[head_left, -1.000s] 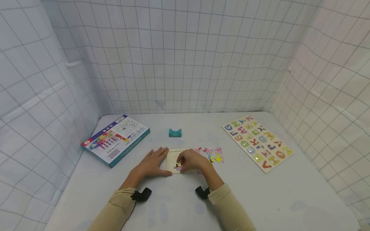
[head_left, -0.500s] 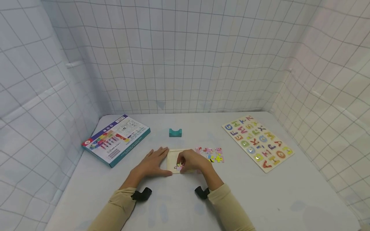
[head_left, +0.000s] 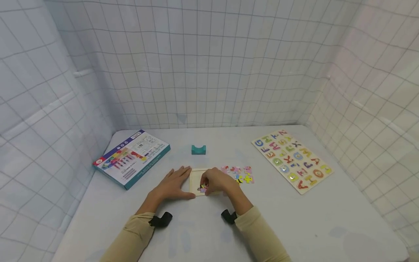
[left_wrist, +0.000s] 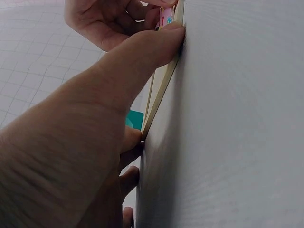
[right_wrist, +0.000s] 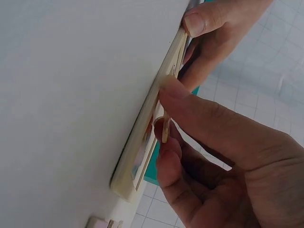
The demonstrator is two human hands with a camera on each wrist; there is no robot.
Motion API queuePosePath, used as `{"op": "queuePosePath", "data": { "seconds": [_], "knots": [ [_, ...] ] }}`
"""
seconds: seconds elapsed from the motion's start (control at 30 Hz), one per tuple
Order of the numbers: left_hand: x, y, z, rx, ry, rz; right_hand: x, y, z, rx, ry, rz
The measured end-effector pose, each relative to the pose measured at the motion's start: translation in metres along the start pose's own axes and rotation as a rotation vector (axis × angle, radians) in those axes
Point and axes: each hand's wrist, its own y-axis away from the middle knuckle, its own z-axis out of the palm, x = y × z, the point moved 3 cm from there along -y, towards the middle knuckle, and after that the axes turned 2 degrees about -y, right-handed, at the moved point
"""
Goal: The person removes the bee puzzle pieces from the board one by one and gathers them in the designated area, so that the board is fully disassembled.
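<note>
A shallow wooden puzzle tray (head_left: pixel 195 178) lies on the white table between the hands. My left hand (head_left: pixel 173 185) rests at its left side, fingers spread and fairly straight, with the thumb touching the near left corner. Over the tray, my right hand (head_left: pixel 216 182) bends down and pinches a small jigsaw piece (right_wrist: pixel 166 129) between thumb and fingers; in the right wrist view the piece is seen edge-on. Pink and yellow printed pieces (head_left: pixel 203 189) show in the tray's near part. The right hand hides the tray's right side.
Several loose jigsaw pieces (head_left: pixel 247 179) lie just right of the tray. Behind it stands a teal notched block (head_left: pixel 198 150). A flat toy box (head_left: pixel 131 159) is at the left, and an alphabet board (head_left: pixel 292 161) at the right. Grid-patterned curtains (head_left: pixel 209 72) surround the table.
Both hands stay almost in the same place. Under the right fingertips, the visible part of the printed pieces shifts very slightly.
</note>
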Motion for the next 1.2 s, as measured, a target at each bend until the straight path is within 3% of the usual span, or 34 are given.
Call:
{"op": "queuePosePath", "data": {
  "seconds": [0.23,0.57,0.8,1.03,1.2],
  "knots": [
    [0.002,0.0,-0.002,-0.011,0.0,-0.003,0.001,0.002,-0.004,-0.003,0.004,-0.01],
    [0.003,-0.002,-0.004,-0.009,0.003,-0.005,0.013,0.005,-0.009,0.031,-0.092,-0.006],
    [0.005,0.0,-0.003,-0.014,0.004,-0.006,0.022,0.014,-0.017,0.045,-0.146,0.004],
    [0.003,-0.002,0.0,-0.021,-0.013,-0.02,0.039,0.026,-0.023,0.105,-0.132,-0.029],
    [0.001,-0.002,-0.001,-0.024,-0.017,-0.02,0.05,0.035,-0.028,0.125,-0.142,-0.001]
  ]
}}
